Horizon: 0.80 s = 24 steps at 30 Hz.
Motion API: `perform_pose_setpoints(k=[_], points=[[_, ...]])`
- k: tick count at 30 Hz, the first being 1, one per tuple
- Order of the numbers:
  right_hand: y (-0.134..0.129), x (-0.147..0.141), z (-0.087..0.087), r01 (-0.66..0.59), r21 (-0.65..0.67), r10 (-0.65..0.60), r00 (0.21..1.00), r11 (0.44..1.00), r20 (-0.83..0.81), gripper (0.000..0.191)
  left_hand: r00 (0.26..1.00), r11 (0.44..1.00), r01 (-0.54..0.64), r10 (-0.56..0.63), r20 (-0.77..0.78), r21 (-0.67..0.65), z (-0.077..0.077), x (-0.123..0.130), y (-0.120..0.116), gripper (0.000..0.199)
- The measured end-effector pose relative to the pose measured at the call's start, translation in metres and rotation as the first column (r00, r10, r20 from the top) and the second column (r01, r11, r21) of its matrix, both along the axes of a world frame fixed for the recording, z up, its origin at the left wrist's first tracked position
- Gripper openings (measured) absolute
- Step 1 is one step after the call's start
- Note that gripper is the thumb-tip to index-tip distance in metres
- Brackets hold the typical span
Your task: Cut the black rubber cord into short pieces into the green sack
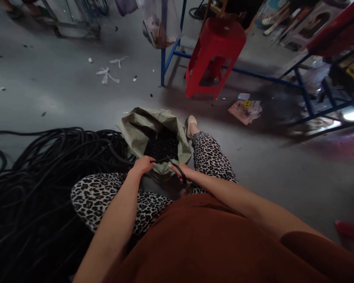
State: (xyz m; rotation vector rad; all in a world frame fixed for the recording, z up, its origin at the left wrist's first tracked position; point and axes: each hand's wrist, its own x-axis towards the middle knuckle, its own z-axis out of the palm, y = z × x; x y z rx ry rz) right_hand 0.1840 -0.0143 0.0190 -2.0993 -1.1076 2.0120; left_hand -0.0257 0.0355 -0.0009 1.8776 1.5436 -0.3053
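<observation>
At six o'clock on an open pale-green sack (135, 131), the left hand (143, 165), fingers closed, pinches a slim black rubbery cord (160, 160); the right hand (188, 172) curls around black-handled metal scissors (182, 173). The cord seems light, flexible and grippy, best pinched near its end. No writing is readable.

Grey floor (65, 98) beneath looped black tubing (38, 184), open sack (133, 129), red stool (224, 37).

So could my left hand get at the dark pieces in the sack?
Probably yes: your left hand is beside the open sack and nothing seems to cover the dark pieces, though that hand is busy holding a black tube.
</observation>
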Motion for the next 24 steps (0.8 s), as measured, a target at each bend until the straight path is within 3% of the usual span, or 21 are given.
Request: perform_pose_setpoints(k=[6, 12, 19, 24], points=[[-0.001, 0.003, -0.002, -0.115, 0.040, 0.110, 0.988, 0.993, 0.106, 0.053, 1.000, 1.000, 0.016, -0.017, -0.011, -0.016, -0.002, 0.002, 0.001, 0.031], [0.000, 0.003, -0.001, -0.053, 0.024, 0.050, 0.994, 0.998, 0.095, 0.049, 0.999, 1.000, 0.014, -0.014, -0.029, 0.002, 0.002, 0.006, 0.002, 0.034], [-0.005, 0.001, 0.004, -0.009, -0.125, 0.011, 1.000, 0.992, 0.016, 0.053, 0.998, 0.997, -0.008, 0.012, -0.062, 0.073, 0.010, 0.010, 0.003, 0.036], [-0.005, -0.003, 0.016, -0.002, -0.099, -0.001, 1.000, 0.995, -0.025, 0.051, 0.999, 0.998, 0.013, -0.011, -0.034, 0.066, 0.009, 0.012, 0.003, 0.035]])
